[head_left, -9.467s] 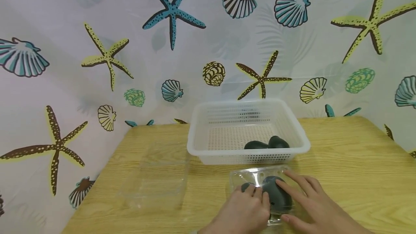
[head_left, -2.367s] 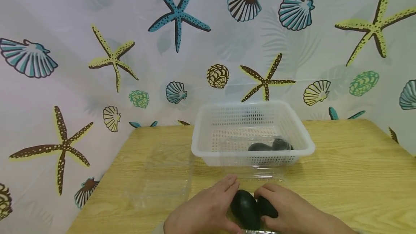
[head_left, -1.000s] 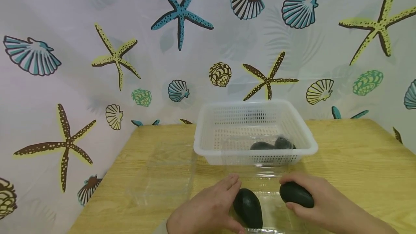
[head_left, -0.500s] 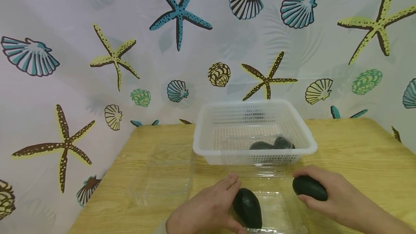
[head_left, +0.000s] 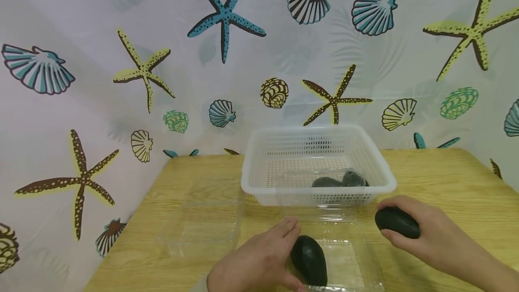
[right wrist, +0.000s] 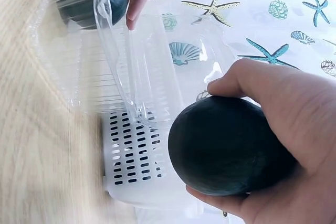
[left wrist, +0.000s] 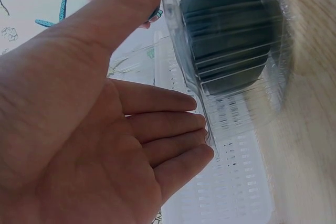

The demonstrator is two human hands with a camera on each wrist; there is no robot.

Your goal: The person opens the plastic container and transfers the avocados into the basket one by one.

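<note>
The right hand (head_left: 430,238) curls its fingers around a dark avocado (head_left: 397,222), lifted near the white basket (head_left: 259,184). The left hand (head_left: 259,262), fingers straight, presses the clear tray (head_left: 357,260) at its left, so the second avocado (head_left: 309,260) stays put.

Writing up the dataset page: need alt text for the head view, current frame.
A right hand grips a dark avocado above a wooden table, beside a white basket holding two more. The left hand rests against another avocado in a clear plastic tray.
</note>
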